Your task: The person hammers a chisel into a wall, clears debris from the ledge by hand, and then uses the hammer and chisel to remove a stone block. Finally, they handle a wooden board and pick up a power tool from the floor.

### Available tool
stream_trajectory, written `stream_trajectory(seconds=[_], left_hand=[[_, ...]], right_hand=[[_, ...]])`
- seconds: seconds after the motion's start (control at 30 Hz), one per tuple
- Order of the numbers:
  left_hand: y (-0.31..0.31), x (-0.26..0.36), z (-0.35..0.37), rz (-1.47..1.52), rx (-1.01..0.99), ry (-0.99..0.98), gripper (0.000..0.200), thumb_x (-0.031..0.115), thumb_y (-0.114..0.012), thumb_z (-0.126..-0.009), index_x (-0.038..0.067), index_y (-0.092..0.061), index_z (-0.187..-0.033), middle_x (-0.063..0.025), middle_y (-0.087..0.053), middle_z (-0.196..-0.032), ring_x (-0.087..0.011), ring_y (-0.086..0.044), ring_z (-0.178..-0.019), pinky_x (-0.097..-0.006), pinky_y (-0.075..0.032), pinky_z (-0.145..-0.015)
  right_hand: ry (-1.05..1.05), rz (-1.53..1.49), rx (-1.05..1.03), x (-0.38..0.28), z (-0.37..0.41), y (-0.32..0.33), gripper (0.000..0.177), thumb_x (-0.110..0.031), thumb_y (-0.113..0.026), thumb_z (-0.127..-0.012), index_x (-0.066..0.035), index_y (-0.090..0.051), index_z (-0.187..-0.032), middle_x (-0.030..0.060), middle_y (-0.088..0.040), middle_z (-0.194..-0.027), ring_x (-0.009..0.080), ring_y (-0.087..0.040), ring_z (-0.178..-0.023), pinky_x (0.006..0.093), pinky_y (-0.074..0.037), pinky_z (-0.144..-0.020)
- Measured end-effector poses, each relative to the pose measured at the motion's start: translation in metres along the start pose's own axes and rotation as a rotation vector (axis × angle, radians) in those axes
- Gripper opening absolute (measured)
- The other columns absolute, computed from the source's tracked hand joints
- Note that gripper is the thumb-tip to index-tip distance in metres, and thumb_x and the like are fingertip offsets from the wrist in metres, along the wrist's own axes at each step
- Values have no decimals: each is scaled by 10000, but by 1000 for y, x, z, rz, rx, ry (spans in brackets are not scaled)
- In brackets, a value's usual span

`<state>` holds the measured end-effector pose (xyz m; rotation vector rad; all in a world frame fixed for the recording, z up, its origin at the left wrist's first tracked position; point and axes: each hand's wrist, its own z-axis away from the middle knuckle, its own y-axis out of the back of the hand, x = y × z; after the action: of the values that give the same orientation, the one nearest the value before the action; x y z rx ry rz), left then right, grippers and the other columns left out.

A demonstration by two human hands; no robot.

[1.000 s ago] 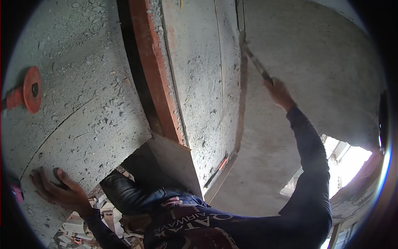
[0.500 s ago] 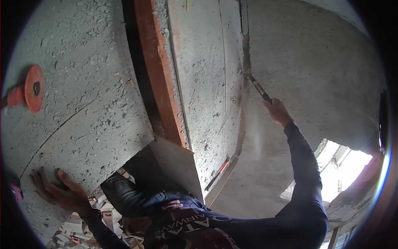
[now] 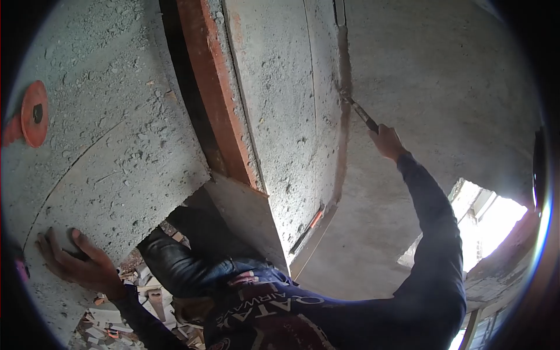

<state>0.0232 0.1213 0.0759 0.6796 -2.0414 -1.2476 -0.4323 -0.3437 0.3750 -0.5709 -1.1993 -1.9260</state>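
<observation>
From where I stood, the person's right hand [image 3: 387, 142], right of centre in the upper half of the frame, had its fingers closed round the handle of a slim tool [image 3: 363, 114]. The tool's long axis slanted from those fingers toward the upper left, its tip at the dark seam [image 3: 344, 64] between the pitted concrete face [image 3: 280, 111] and the smoother grey surface [image 3: 437, 87]. I could not make out what kind of tip it was.

The left hand [image 3: 81, 265] was well apart from the tool, at lower left, fingers spread and gripping nothing, seemingly resting against the rough slab [image 3: 105, 169]. An orange-red disc [image 3: 36, 114] stood out at the left edge; a red beam [image 3: 219, 93] ran down the upper middle. Rubble [image 3: 105, 316] lay at lower left, and light came through an opening [image 3: 490, 227] at right.
</observation>
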Motion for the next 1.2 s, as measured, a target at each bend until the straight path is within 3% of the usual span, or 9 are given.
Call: stream_trajectory(seconds=[0.13, 0.33, 0.4, 0.5, 0.73, 0.9, 0.97, 1.03, 1.2], left_hand=[[-3, 5, -3, 9, 19, -52, 407, 352, -560, -975, 67, -545, -1264, -203, -546, -1315, -375, -518, -1230, -506, -415, -983], [-9, -10, 3, -33, 1, -78, 420, 356, -571, -969, 71, -548, -1277, -196, -551, -1313, -360, -517, -1238, -502, -414, -990], [-8, -3, 3, 22, 20, -63, 419, 365, -531, -988, 48, -547, -1260, -180, -538, -1339, -361, -492, -1273, -543, -391, -1008], [-2, 0, -2, 28, 12, -69, 415, 360, -540, -983, 54, -541, -1264, -178, -539, -1337, -359, -490, -1276, -533, -390, -1010], [-2, 6, -1, 5, 4, -42, 406, 351, -543, -984, 63, -541, -1269, -200, -533, -1335, -378, -494, -1259, -525, -373, -1011], [-4, 4, -2, 22, 20, -73, 405, 349, -540, -984, 56, -545, -1264, -208, -533, -1329, -380, -495, -1256, -520, -387, -1003], [-1, 7, -4, 1, 33, -76, 407, 347, -542, -983, 53, -545, -1265, -209, -531, -1330, -382, -495, -1255, -517, -391, -1002], [2, 13, -5, 76, -3, -8, 417, 352, -540, -983, 58, -540, -1279, -201, -510, -1358, -381, -471, -1280, -529, -358, -1038], [15, 27, -8, 75, -25, 46, 399, 326, -550, -980, 54, -539, -1272, -188, -457, -1406, -366, -389, -1355, -561, -247, -1100]], right_hand=[[225, -297, 420, -57, 10, 111, 398, -405, -514, -997, -9, -549, -976, -9, -456, -580, 70, -395, -415, 283, -333, -336], [807, -699, 1020, -159, -15, 199, 485, -561, -499, -961, -84, -522, -876, -33, -469, -594, 37, -446, -468, 228, -342, -356], [717, -436, 951, -93, -41, 93, 445, -394, -495, -989, 42, -530, -1070, 53, -501, -608, 154, -488, -433, 351, -408, -362], [-85, -64, -93, 10, -20, -6, 542, -414, -506, -962, 75, -549, -1190, 334, -646, -989, 429, -663, -896, 501, -484, -837], [303, -358, 444, -92, 22, 136, 490, -527, -511, -966, -43, -521, -892, 0, -413, -560, 88, -446, -446, 309, -377, -382], [661, -575, 965, -117, -29, 132, 492, -492, -475, -993, 0, -498, -999, 21, -437, -547, 101, -464, -434, 332, -387, -365], [485, -480, 778, -74, -20, 47, 525, -473, -479, -993, 48, -489, -1056, 97, -539, -582, 188, -562, -455, 375, -424, -385], [-127, -390, -30, -2, -3, -34, 534, -436, -540, -953, 88, -551, -1055, 240, -657, -759, 401, -679, -724, 477, -516, -619], [-137, -410, -76, -7, 109, -98, 486, -431, -553, -923, 36, -570, -1056, 319, -643, -895, 473, -628, -908, 549, -481, -768]])
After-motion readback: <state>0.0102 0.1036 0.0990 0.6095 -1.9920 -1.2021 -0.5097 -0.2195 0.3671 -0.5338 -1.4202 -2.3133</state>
